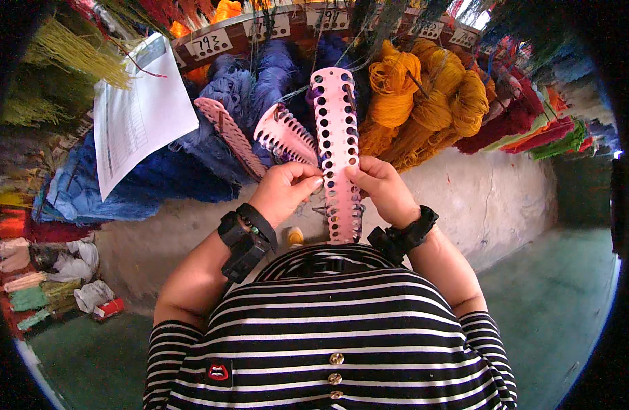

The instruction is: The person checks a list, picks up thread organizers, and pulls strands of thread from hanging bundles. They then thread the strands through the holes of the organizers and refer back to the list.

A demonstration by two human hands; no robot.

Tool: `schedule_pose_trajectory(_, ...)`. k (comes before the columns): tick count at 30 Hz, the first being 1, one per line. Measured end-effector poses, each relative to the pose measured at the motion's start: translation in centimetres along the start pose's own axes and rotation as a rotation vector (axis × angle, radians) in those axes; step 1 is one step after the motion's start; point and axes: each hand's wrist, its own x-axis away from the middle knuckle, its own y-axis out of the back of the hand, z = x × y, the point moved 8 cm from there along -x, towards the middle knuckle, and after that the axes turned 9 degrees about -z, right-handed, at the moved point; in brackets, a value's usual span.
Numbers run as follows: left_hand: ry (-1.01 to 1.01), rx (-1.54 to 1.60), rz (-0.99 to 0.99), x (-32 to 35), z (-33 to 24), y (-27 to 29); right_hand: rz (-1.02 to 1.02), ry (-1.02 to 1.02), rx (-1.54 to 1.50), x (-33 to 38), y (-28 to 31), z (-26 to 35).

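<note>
A long pink strip with rows of round holes along both edges (337, 130) stands lengthwise in front of me, dark threads looped through some holes. My right hand (383, 188) pinches its right edge with thumb and fingers. At the opposite edge, my left hand (283, 190) is closed, thumb against forefinger; whatever lies in that pinch is too small to make out. Two more pink holed strips, a curled one (287, 137) and a narrow slanted one (231, 137), hang just beyond my left hand against the blue yarn hanks (277, 75).
Orange-yellow yarn hanks (434, 92) hang at the right, red and green ones farther along. A labelled rail (232, 42) curves above. A printed paper sheet (140, 116) hangs at the left. Bags and bundles (61, 277) lie at the lower left, near the green floor (533, 301).
</note>
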Motion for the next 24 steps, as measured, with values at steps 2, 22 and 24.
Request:
schedule_pose_trajectory(2,-0.019,0.003,-0.004,0.0,-0.2,0.0,0.006,-0.003,-0.005,0.0,0.0,0.0)
schedule_pose_trajectory(22,0.102,0.451,-0.02,1.7,0.5,3.1,-0.022,0.037,0.029,0.2,0.4,0.1)
schedule_pose_trajectory(24,0.115,0.523,0.03,2.8,0.3,4.5,0.009,0.013,0.031,0.1,0.5,-0.3)
